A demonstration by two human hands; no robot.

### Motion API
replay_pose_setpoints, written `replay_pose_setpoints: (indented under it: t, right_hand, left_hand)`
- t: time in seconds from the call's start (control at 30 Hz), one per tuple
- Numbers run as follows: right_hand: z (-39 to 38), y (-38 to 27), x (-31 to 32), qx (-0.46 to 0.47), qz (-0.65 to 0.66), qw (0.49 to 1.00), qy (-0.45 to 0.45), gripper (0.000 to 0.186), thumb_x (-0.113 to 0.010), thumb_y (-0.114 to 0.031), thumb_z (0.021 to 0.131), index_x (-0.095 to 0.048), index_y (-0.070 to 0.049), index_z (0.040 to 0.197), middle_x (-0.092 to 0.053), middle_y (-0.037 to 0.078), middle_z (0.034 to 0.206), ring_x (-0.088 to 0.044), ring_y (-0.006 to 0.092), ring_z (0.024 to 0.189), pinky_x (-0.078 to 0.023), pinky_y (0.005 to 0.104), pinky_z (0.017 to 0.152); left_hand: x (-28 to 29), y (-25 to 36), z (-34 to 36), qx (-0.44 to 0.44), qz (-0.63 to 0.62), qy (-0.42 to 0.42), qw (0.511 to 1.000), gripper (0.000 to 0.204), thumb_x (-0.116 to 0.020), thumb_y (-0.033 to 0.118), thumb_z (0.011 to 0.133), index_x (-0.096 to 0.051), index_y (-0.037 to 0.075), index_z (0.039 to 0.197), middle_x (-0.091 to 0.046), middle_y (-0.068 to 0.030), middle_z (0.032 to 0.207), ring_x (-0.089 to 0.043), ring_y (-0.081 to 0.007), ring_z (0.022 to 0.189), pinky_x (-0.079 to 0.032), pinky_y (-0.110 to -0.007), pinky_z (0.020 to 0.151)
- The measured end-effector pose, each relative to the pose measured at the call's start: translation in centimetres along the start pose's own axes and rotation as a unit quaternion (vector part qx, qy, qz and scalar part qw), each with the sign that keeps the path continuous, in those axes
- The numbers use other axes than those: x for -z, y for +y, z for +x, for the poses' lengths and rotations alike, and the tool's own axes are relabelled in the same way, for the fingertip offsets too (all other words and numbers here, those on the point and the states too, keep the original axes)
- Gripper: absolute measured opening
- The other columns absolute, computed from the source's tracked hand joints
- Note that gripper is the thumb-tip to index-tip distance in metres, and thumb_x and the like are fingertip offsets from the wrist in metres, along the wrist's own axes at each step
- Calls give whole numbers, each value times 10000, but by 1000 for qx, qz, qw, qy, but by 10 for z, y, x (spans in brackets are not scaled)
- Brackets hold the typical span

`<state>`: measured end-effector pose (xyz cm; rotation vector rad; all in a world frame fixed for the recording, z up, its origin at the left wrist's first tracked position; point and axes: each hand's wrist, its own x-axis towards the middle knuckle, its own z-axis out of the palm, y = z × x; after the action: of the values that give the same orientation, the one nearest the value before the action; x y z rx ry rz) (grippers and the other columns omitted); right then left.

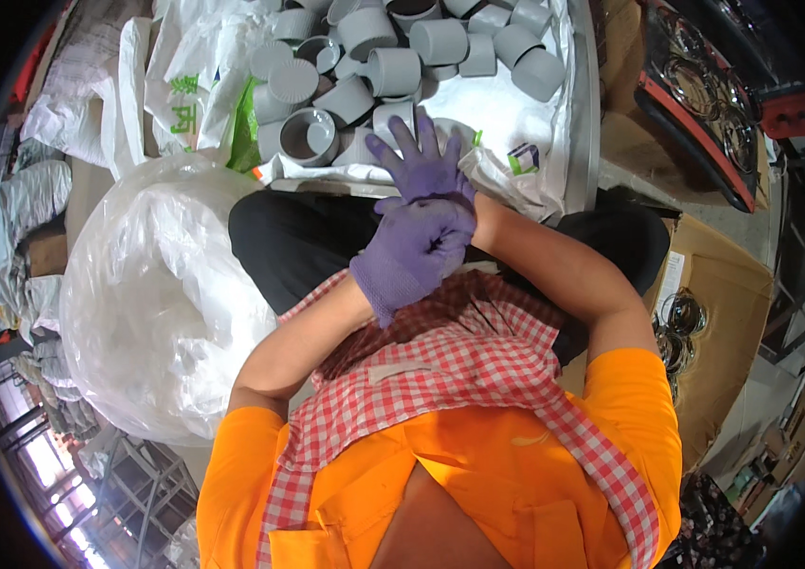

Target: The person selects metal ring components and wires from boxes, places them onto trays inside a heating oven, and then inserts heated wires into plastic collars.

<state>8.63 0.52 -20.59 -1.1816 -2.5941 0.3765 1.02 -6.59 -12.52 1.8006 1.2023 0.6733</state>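
Both my hands wear purple knit gloves. My right hand (421,163) has its fingers spread, pointing away over the near edge of a pile of grey plastic caps. My left hand (417,245) lies across the right wrist with its fingers curled closed at the cuff of the right glove (459,194). Its fingertips are partly hidden, but they appear to grip that cuff. The grey round caps (393,71), some with ribbed sides, lie loose in several directions on a white woven sack (509,106). Some sit right beside the right fingers.
A large clear plastic bag (165,303), open-mouthed, stands to my left. The caps lie on a surface with a metal rim (586,104). To my right are a cardboard sheet (730,303) with coiled wire rings (679,327) and a red-edged tray (696,104) holding more rings.
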Motion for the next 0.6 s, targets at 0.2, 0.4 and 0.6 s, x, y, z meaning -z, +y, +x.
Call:
replay_pose_setpoints:
  t: [0.2, 0.4, 0.6]
  right_hand:
    - [37, 25, 19, -312, 728, 605, 73, 504, -625, -274, 792, -458, -74, 1224, -518, 99, 1173, -497, 247, 1067, -409, 374, 891]
    - [25, 31, 18, -318, 759, 567, 33, 443, -445, -289, 904, -371, -105, 1301, -458, 88, 1278, -438, 209, 1147, -386, 342, 881]
    - [19, 43, -10, -284, 756, 590, 1, 519, -489, -293, 880, -311, -144, 1344, -428, 75, 1299, -428, 232, 1149, -388, 382, 897]
  left_hand:
    - [4, -7, 7, -72, 105, 222, 967, 237, -659, 115, 732, -561, 39, 934, -583, -144, 897, -586, -299, 781, -469, -348, 687]
    - [0, -25, 17, 19, 105, 154, 982, 309, -671, 290, 754, -543, 48, 899, -566, -155, 856, -566, -333, 774, -452, -398, 670]
    - [4, -30, 9, 59, 49, 88, 993, 222, -637, 221, 769, -564, 42, 878, -594, -144, 796, -587, -310, 738, -459, -368, 654]
